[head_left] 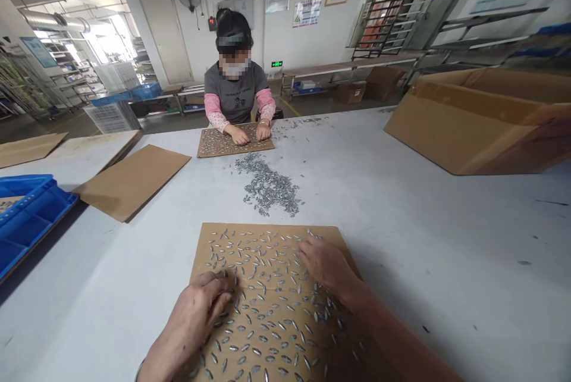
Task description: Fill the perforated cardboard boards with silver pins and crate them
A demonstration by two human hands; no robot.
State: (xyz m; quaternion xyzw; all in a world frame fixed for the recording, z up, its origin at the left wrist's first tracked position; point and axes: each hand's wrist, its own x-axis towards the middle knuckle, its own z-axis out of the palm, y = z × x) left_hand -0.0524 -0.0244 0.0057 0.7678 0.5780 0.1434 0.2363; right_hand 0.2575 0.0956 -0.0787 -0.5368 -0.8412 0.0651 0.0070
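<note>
A brown cardboard sheet lies on the white table in front of me, covered with scattered small silver spindle-shaped metal pieces. Over its left edge is my left hand, fingers curled and bent toward the pieces; whatever is between the fingertips is hidden. My right hand rests at the sheet's upper right, its fingers bent down near a piece by the top edge; its grip cannot be made out. Beyond the sheet, a loose pile of the same metal pieces lies on the table.
Across the white table a person works over another cardboard sheet with pieces. A large cardboard box stands at the right. At the left are a bare cardboard sheet and a blue tray.
</note>
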